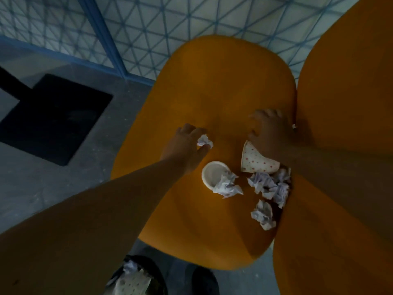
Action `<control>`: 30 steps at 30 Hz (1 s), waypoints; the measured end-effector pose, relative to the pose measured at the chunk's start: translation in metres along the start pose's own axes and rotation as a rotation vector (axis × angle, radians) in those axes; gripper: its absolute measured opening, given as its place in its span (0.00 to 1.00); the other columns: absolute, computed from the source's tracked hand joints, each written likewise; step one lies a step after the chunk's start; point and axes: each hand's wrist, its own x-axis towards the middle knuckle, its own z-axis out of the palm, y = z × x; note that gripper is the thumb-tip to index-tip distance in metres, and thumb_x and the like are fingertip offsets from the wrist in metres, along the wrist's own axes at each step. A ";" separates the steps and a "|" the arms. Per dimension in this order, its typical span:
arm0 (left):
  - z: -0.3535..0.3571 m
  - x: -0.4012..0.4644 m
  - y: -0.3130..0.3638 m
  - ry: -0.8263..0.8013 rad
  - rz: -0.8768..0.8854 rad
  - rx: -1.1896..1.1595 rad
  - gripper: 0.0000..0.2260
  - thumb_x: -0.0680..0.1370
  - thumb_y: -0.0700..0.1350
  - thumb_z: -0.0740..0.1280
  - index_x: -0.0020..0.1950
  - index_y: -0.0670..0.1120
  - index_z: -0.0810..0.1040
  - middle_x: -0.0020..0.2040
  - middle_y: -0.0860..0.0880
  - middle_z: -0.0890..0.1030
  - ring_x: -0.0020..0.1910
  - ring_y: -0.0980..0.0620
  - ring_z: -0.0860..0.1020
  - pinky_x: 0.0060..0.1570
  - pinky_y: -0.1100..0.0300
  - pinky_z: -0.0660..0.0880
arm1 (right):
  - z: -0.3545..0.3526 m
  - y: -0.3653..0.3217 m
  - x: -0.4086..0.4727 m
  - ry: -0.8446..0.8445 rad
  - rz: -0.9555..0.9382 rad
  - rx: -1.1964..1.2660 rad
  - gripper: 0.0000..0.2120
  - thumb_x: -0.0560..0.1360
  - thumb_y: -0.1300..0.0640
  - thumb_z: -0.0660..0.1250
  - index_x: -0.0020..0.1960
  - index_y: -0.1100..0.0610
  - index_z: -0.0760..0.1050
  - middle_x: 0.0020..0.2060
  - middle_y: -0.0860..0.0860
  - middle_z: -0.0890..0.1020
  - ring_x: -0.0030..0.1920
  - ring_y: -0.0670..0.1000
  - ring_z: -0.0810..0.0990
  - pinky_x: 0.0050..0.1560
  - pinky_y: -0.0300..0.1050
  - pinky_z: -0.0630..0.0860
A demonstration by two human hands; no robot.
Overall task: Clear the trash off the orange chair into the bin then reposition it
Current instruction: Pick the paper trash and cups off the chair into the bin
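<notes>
Trash on the chair (212, 99) seat: crumpled paper wads and two paper cups, all judged very light, soft, crushable; nothing fragile, nothing likely to slip. Wads should take a loose pinch or a scoop anywhere on the bulk. Cups are thin-walled and will buckle, so best taken round the body or over the rim, not squeezed hard. Left hand (187, 145): fingers curled narrow around a small wad (204, 141), thumb under it, fingertips over its far side; looks like a pinch closing or just made, wad at or barely off the seat, cannot tell which. Right hand (270, 133): fingers spread and arched, holding nothing that shows; the dotted cup (258, 160) lies on its side just below the palm, touching or nearly touching the heel of the hand. White cup (214, 173) sits between the two wrists, nearer the body than either set of fingers, with a wad (228, 185) against its rim. More wads (270, 186) are heaped below the right wrist, near the seat's right edge. The bin (136, 275) is on the floor below the left forearm, already holding paper.
</notes>
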 end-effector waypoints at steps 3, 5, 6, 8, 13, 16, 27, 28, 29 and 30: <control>0.014 0.008 0.001 0.004 -0.051 0.111 0.19 0.78 0.57 0.62 0.68 0.54 0.71 0.64 0.47 0.69 0.65 0.45 0.66 0.53 0.51 0.72 | 0.011 0.018 0.007 -0.055 0.162 -0.124 0.26 0.74 0.50 0.67 0.69 0.57 0.67 0.68 0.60 0.68 0.70 0.63 0.60 0.68 0.58 0.59; 0.018 0.012 0.000 -0.006 -0.079 0.125 0.18 0.79 0.56 0.62 0.67 0.54 0.73 0.64 0.47 0.68 0.64 0.45 0.66 0.50 0.53 0.70 | 0.015 0.028 0.007 -0.168 0.277 -0.145 0.29 0.75 0.49 0.66 0.72 0.56 0.61 0.71 0.60 0.64 0.72 0.65 0.58 0.71 0.61 0.58; 0.019 0.014 -0.002 -0.008 -0.089 0.114 0.17 0.79 0.55 0.62 0.67 0.53 0.73 0.63 0.47 0.69 0.63 0.45 0.66 0.50 0.54 0.70 | 0.017 0.032 0.008 -0.219 0.319 -0.146 0.29 0.76 0.51 0.66 0.73 0.55 0.60 0.72 0.60 0.63 0.71 0.66 0.59 0.71 0.61 0.58; 0.018 0.017 -0.005 0.007 -0.090 0.053 0.15 0.79 0.53 0.63 0.64 0.51 0.77 0.61 0.46 0.70 0.60 0.44 0.69 0.51 0.53 0.73 | 0.019 0.038 0.008 -0.280 0.351 -0.143 0.25 0.77 0.55 0.64 0.72 0.53 0.62 0.70 0.60 0.65 0.68 0.66 0.64 0.70 0.62 0.61; 0.011 0.012 -0.007 0.071 -0.125 -0.101 0.10 0.79 0.46 0.64 0.58 0.46 0.81 0.52 0.49 0.73 0.45 0.50 0.74 0.40 0.58 0.71 | 0.013 0.034 0.003 -0.136 0.322 -0.048 0.16 0.78 0.61 0.61 0.66 0.57 0.71 0.63 0.61 0.72 0.62 0.64 0.72 0.59 0.55 0.69; 0.003 -0.001 -0.018 0.148 -0.211 -0.146 0.10 0.79 0.49 0.65 0.57 0.47 0.81 0.53 0.45 0.79 0.38 0.50 0.73 0.31 0.60 0.64 | 0.011 0.021 0.000 0.006 0.248 0.161 0.18 0.78 0.62 0.63 0.67 0.57 0.71 0.65 0.60 0.72 0.64 0.63 0.71 0.64 0.57 0.69; -0.048 -0.155 -0.079 0.362 -0.066 -0.192 0.06 0.76 0.45 0.67 0.50 0.45 0.72 0.46 0.50 0.71 0.40 0.52 0.69 0.37 0.60 0.66 | 0.008 -0.178 -0.105 0.105 -0.262 0.701 0.20 0.74 0.56 0.71 0.65 0.53 0.74 0.57 0.51 0.72 0.53 0.42 0.73 0.50 0.30 0.74; -0.051 -0.174 -0.084 0.368 -0.078 -0.211 0.06 0.76 0.44 0.67 0.50 0.46 0.72 0.45 0.51 0.71 0.38 0.55 0.67 0.36 0.65 0.65 | 0.010 -0.197 -0.122 0.097 -0.294 0.732 0.20 0.75 0.56 0.71 0.65 0.54 0.74 0.56 0.51 0.72 0.52 0.41 0.72 0.51 0.28 0.72; -0.054 -0.196 -0.092 0.380 -0.096 -0.231 0.07 0.75 0.42 0.67 0.51 0.46 0.72 0.46 0.51 0.71 0.38 0.58 0.67 0.35 0.71 0.64 | 0.016 -0.215 -0.141 0.072 -0.314 0.763 0.20 0.75 0.57 0.70 0.66 0.54 0.74 0.56 0.52 0.73 0.52 0.41 0.72 0.52 0.28 0.71; -0.054 -0.212 -0.098 0.390 -0.114 -0.259 0.08 0.75 0.41 0.68 0.53 0.45 0.74 0.47 0.52 0.71 0.39 0.60 0.68 0.36 0.76 0.64 | 0.022 -0.226 -0.156 0.029 -0.311 0.789 0.19 0.76 0.57 0.69 0.66 0.53 0.73 0.58 0.53 0.73 0.53 0.42 0.72 0.53 0.28 0.70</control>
